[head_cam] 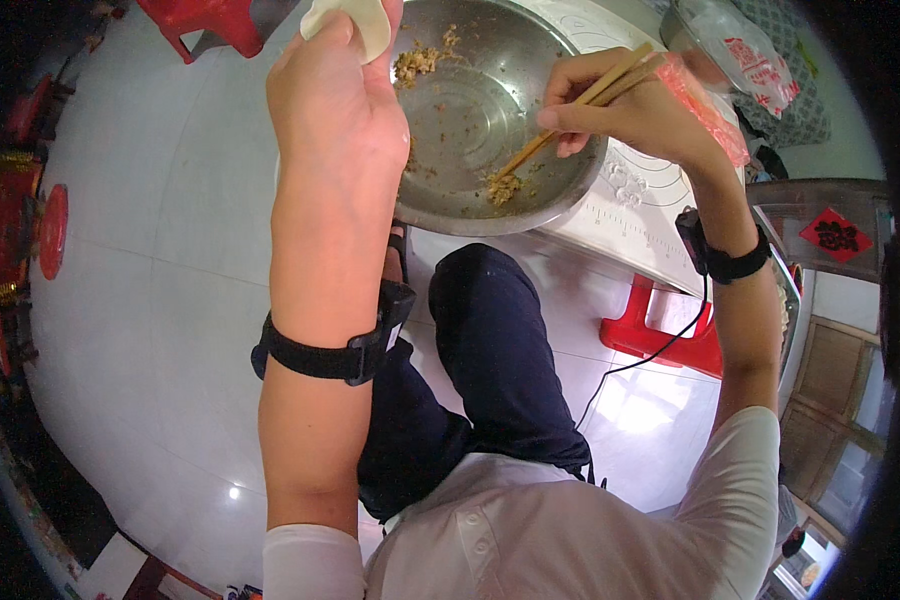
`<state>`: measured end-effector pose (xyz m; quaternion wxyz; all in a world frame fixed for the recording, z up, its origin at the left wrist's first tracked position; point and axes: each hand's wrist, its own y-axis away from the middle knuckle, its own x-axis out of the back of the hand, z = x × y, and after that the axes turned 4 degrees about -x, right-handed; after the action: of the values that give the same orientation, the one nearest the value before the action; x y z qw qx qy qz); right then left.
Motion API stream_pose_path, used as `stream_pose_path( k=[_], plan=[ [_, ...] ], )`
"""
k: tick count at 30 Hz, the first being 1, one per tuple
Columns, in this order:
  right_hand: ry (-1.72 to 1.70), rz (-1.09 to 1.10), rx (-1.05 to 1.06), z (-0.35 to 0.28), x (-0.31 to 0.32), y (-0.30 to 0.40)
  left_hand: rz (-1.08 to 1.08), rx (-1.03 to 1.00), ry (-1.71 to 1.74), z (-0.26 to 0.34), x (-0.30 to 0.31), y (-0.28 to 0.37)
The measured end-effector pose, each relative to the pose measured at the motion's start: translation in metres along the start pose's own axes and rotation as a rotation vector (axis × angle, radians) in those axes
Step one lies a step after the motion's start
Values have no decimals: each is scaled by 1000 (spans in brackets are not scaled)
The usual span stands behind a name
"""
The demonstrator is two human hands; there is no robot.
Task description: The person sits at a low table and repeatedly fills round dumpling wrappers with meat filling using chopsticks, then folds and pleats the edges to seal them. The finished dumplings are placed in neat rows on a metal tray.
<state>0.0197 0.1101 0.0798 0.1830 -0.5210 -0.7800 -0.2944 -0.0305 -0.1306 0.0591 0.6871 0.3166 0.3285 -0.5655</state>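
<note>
My left hand (337,82), raised at the top of the view, holds a round dough wrapper (371,26) under its thumb; some of its fingers are hidden. My right hand (607,105) grips a pair of wooden chopsticks (529,152) over the right side of a large steel bowl (487,225). The chopstick tips touch a small clump of minced filling (502,189) low in the bowl. More minced filling (418,64) clings to the bowl's upper left, with crumbs scattered over the bottom. Part of the bowl is hidden behind my left hand and forearm.
Under the bowl lies a white mat with printed rings and a scale (622,217), with a plastic bag (705,112) by my right wrist. A metal bowl with a printed bag (757,71) stands at upper right. A red stool (660,337) is below the table; a cable hangs from my right wristband.
</note>
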Motion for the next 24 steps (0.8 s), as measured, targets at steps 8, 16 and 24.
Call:
stream_pose_path(
  k=[8, 16, 24],
  plan=[
    [-100, 136, 47, 27, 6, 18, -12, 22, -10, -5, 4, 1],
    [-63, 213, 49, 44, 7, 25, -14, 45, -36, -10, 5, 1],
    [-210, 207, 7, 42, -20, 14, 16, 74, -51, -9, 2, 2]
  ],
)
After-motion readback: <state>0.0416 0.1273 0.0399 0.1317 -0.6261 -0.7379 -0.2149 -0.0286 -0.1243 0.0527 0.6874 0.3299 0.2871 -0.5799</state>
